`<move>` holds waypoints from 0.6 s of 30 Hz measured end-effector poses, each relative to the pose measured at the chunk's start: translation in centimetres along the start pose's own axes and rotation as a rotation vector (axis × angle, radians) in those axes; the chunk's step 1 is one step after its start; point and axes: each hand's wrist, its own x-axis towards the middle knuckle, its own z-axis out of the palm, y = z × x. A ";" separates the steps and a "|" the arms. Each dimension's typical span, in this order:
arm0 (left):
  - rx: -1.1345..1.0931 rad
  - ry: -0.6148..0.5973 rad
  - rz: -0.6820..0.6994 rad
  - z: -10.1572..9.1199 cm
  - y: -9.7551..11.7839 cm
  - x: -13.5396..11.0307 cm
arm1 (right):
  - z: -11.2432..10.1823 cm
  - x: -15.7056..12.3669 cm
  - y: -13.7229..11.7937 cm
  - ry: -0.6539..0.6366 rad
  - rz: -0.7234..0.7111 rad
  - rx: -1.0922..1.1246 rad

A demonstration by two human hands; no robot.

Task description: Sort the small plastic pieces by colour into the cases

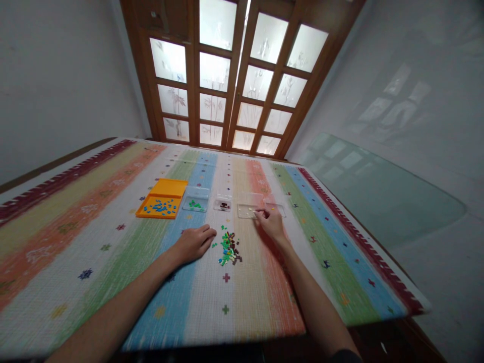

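A small heap of mixed coloured pieces [229,248], green, brown and blue, lies on the striped cloth between my hands. My left hand [195,243] rests palm down just left of the heap, fingers loosely curled, holding nothing that shows. My right hand [269,220] reaches to the edge of a clear tray [249,211] with a few yellow pieces, fingertips pinched together; what they pinch is too small to make out. Further left stand a clear tray of brown pieces [223,203], a clear tray of green pieces [196,199] and an orange tray [163,197] with blue pieces.
The table is covered by a striped multicoloured cloth [94,237]. Another clear tray [279,207] lies right of my right hand. A wooden door with frosted panes [230,75] stands behind the table. A glass sheet [378,191] leans on the right wall.
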 end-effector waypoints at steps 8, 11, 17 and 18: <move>0.001 -0.017 -0.006 -0.1 0.1 0.0 | -0.2 0.1 -0.5 -0.043 -0.068 -0.133; 0.005 -0.014 -0.004 -0.1 0.2 0.0 | -0.2 -0.7 -1.4 -0.180 -0.128 -0.046; 0.034 -0.016 -0.018 -0.1 0.1 0.0 | 1.8 -3.6 -4.5 -0.539 -0.199 0.060; 0.038 -0.020 -0.018 -0.1 0.1 0.0 | 2.2 -3.8 -4.8 -0.566 -0.240 0.038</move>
